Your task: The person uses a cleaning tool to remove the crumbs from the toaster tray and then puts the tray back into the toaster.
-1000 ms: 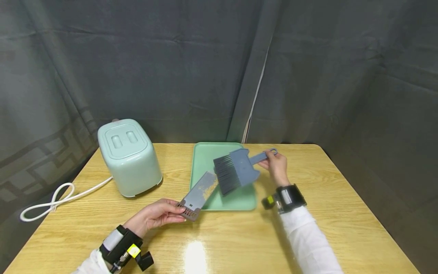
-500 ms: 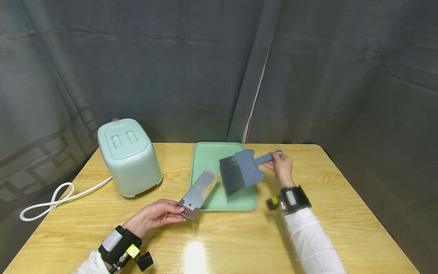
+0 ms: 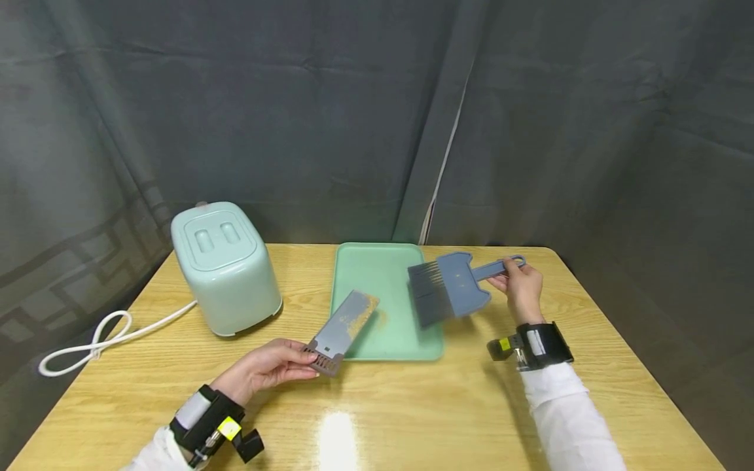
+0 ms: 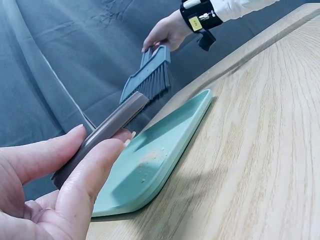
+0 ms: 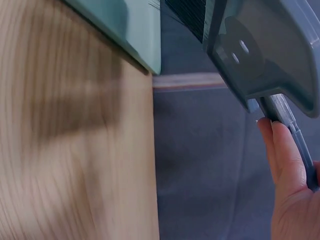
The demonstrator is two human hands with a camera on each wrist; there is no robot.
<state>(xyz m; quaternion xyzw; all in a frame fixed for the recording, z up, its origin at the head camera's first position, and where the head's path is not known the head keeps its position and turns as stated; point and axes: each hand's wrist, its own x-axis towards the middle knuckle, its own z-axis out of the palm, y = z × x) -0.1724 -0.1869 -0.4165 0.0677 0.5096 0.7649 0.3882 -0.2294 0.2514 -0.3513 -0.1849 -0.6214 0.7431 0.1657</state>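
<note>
In the head view my left hand (image 3: 277,366) pinches the slotted brown end of a grey toaster crumb tray (image 3: 341,329), held tilted over the green tray (image 3: 379,267). Tan crumbs (image 3: 360,319) cling along its right side and far end. A small patch of crumbs (image 4: 151,156) lies on the green tray, seen in the left wrist view. My right hand (image 3: 523,291) grips the handle of a blue-grey hand brush (image 3: 462,286). The brush's dark bristles (image 3: 429,296) point left above the green tray's right edge, apart from the crumb tray.
A pale green toaster (image 3: 238,288) stands on the left of the wooden table (image 3: 459,412), with its white cord (image 3: 114,340) looped beside it. Behind the table's far edge hangs a dark grey curtain (image 3: 283,131).
My right hand has moved to the right with the brush, away from the crumb tray. A crumb patch on the green tray now shows. The left hand stays nearly still.
</note>
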